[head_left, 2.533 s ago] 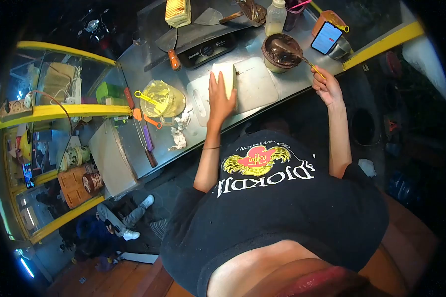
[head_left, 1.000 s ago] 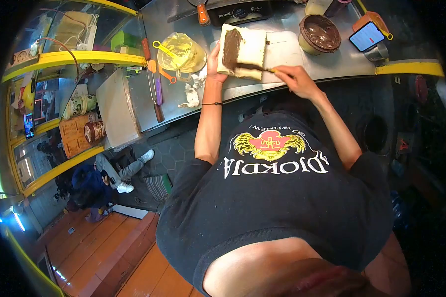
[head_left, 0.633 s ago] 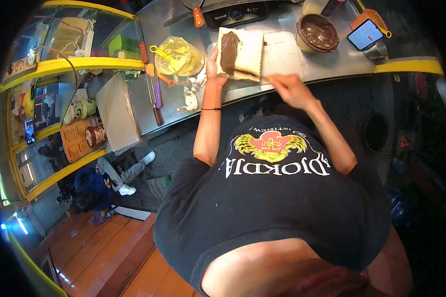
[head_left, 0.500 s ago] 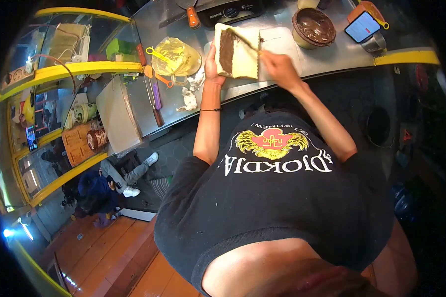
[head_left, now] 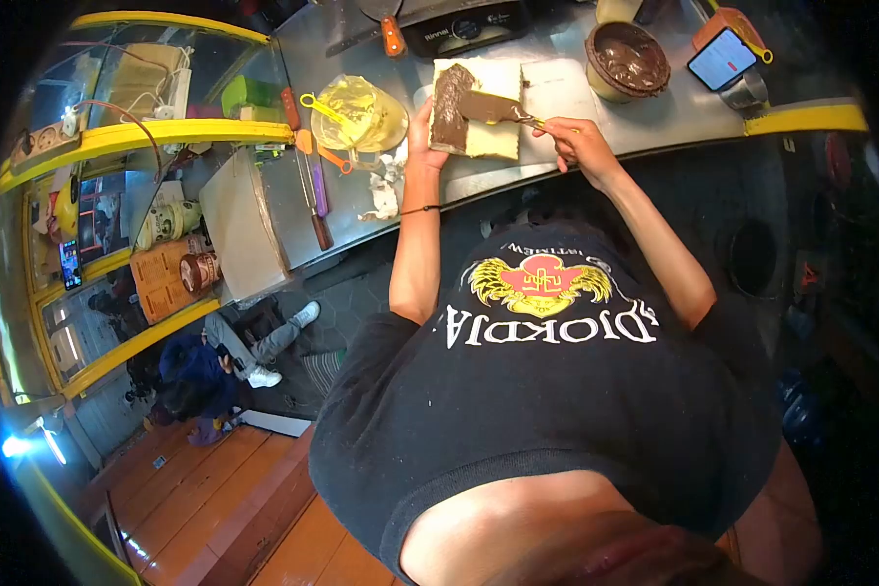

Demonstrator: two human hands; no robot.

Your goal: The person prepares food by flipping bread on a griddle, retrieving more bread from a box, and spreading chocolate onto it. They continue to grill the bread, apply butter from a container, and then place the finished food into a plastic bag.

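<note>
My left hand (head_left: 424, 139) grips the left edge of a pale slab of bread (head_left: 493, 146), fingers partly hidden beneath it. Dark chocolate spread (head_left: 449, 107) covers the bread's left part, while the rest is mostly bare. In my right hand (head_left: 584, 151) is the handle of a spreading spatula (head_left: 493, 107); its chocolate-coated blade lies across the middle of the bread. Behind the bread, a white board (head_left: 562, 88) rests on the metal counter. A tub of chocolate spread (head_left: 627, 61) stands to the right, and a pitcher of yellow spread (head_left: 366, 122) to the left.
A black Rinnai stove (head_left: 469, 27) stands at the back, near an orange-handled tool (head_left: 393, 37). A phone (head_left: 723, 59) leans at right. Crumpled tissue (head_left: 386, 190) and a long knife (head_left: 320, 230) lie left. Yellow-framed glass shelving borders the counter; a person (head_left: 200, 366) sits beyond.
Chocolate now covers more of the bread's left side. The spatula blade has turned flatter across the bread, and my right hand has shifted slightly right and down.
</note>
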